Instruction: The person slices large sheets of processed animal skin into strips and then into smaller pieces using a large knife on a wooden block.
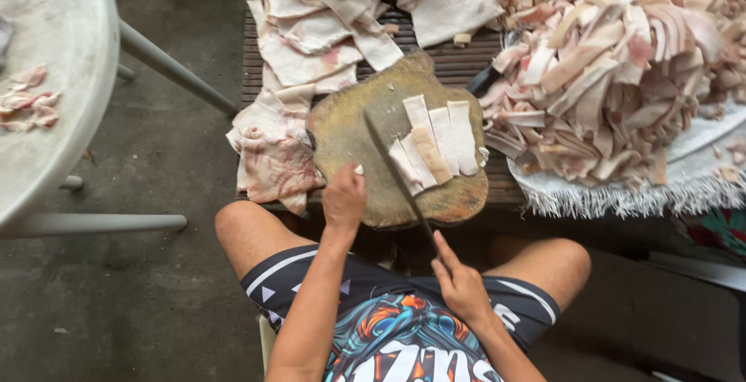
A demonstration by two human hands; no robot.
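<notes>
A round wooden chopping board (351, 129) lies on a slatted wooden platform in front of me. Several pale strips of pork skin (437, 143) lie side by side on its right half. My right hand (461, 285) grips the handle of a long dark knife (392, 166), whose blade reaches up across the board, left of the strips. My left hand (344, 198) rests at the board's near edge, fingers curled, holding nothing that I can see.
A big heap of cut strips (614, 71) sits on a white woven mat (622, 195) at right. Uncut skin sheets (311, 32) pile up at the back left, more (272, 153) beside the board. A round grey table (47, 79) stands at left, above concrete floor.
</notes>
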